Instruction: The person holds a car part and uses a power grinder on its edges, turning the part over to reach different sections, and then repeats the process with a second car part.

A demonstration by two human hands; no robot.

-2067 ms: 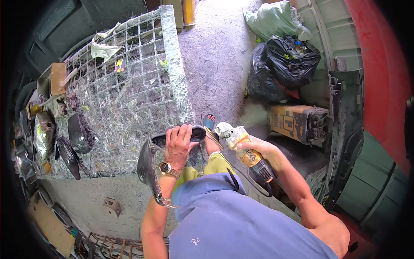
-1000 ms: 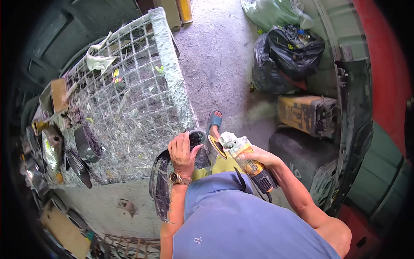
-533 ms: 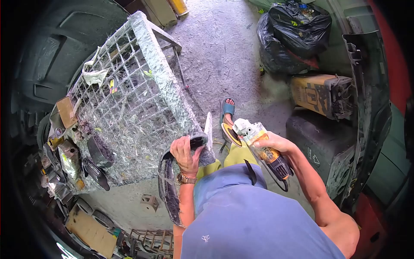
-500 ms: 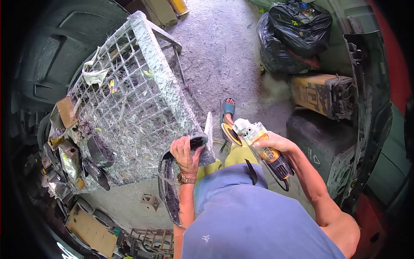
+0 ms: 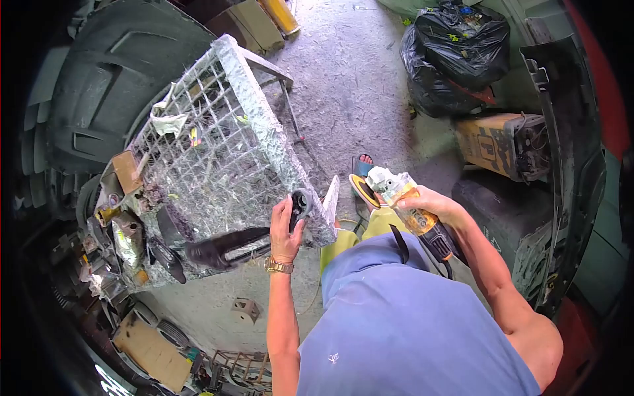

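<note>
holding a dark curved panel (image 5: 228, 247) against the mesh table (image 5: 218, 158).
my left hand (image 5: 285, 228) grips the panel's end at the table's near corner; my right hand (image 5: 432, 206) is closed around the yellow grinder (image 5: 406, 204), hands apart.

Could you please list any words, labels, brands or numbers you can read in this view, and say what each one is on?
No text here can be read with confidence.
Angle grinder in the right hand: dark lettering on its yellow body, too blurred to read.
Yellow machine on the floor: a dark marking on its side, illegible.
Blue shirt: a small white emblem, not a word.
Watch on the left wrist: dial too small to read.
</note>
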